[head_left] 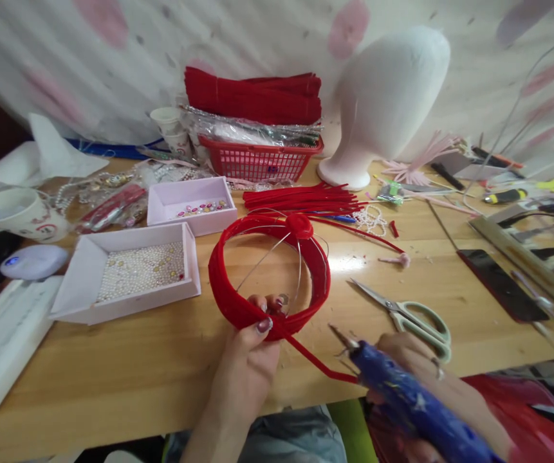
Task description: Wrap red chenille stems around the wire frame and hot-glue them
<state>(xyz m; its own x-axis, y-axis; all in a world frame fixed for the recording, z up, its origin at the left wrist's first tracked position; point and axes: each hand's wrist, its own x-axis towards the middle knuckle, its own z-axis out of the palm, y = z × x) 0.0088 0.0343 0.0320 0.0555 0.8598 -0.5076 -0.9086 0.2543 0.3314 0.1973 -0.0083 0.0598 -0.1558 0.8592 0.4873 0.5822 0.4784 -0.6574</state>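
Note:
My left hand (252,360) grips the near rim of a red headpiece frame (226,292), thumb outside and fingertips inside the ring. The frame is a wide band wrapped in fuzzy red strips, with thin wires rising to a red knob (299,226). From the gripped rim, a loose red pipe cleaner (318,365) trails right toward my other hand. A blue glue gun (402,392) is held in my right hand (414,357), its metal nozzle aimed up and left, apart from the band. Scissors (405,312) with pale green handles lie just beyond that hand.
Two white boxes hold pearl beads (141,273) and gems (204,207). Behind lie a bundle of red pipe cleaners (300,199), a red basket (257,161) and a white foam head (392,96). A phone (501,283) lies right; a paper cup (20,212) stands left.

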